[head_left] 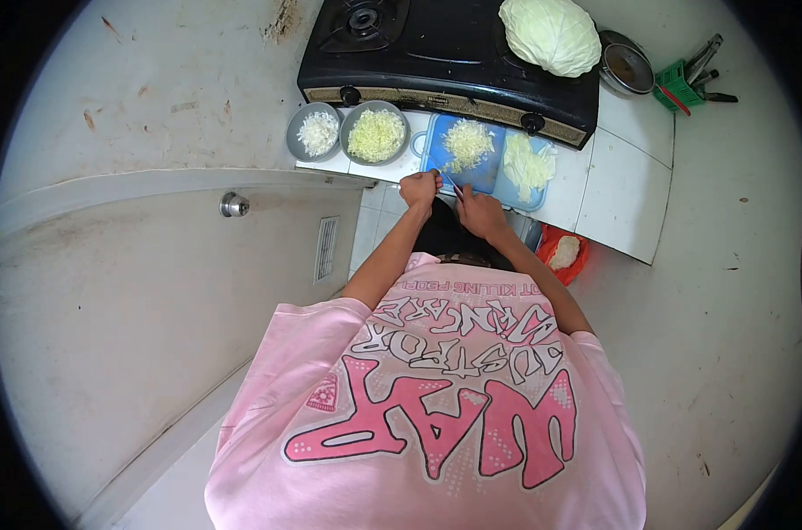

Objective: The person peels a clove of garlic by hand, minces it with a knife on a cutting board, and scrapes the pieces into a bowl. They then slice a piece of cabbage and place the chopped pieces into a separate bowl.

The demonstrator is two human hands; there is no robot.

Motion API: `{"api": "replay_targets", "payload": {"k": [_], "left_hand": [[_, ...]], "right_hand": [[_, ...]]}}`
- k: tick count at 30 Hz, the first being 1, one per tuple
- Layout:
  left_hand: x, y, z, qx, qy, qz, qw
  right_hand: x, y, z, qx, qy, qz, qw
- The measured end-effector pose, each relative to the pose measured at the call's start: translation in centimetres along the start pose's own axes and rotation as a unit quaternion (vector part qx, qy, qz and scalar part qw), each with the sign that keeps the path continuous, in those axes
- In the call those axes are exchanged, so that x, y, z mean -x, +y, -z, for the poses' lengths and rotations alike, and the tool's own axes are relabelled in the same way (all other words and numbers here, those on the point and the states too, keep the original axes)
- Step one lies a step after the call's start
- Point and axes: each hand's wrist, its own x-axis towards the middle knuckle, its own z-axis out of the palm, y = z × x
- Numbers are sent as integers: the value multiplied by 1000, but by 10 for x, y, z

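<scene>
My left hand (419,189) is curled into a fist at the near edge of a blue cutting board (487,179). My right hand (481,213) is closed on a small knife (452,185), and the blade points at my left hand. A pile of chopped cabbage (468,143) lies on the board just beyond both hands. Larger cabbage pieces (527,164) lie on the board's right end. Whether my left fingers touch the blade is hidden.
Two metal bowls stand left of the board, one with white shreds (319,133), one with shredded cabbage (376,135). A cabbage half (551,35) rests on the black gas stove (436,62). A pan (628,67), a green utensil holder (678,85), a red basin (565,254) and a door knob (234,205) are nearby.
</scene>
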Motion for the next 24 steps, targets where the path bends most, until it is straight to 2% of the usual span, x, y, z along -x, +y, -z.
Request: {"api": "replay_targets", "payload": {"k": [8, 17, 24], "left_hand": [[3, 4, 2, -24, -18, -1, 1000], [-2, 0, 2, 17, -21, 41, 999], [-2, 1, 0, 14, -15, 49, 999]], "right_hand": [[-14, -1, -7, 1, -11, 8, 1000], [-4, 1, 1, 13, -20, -16, 1000], [3, 2, 0, 1, 3, 11, 1000]]}}
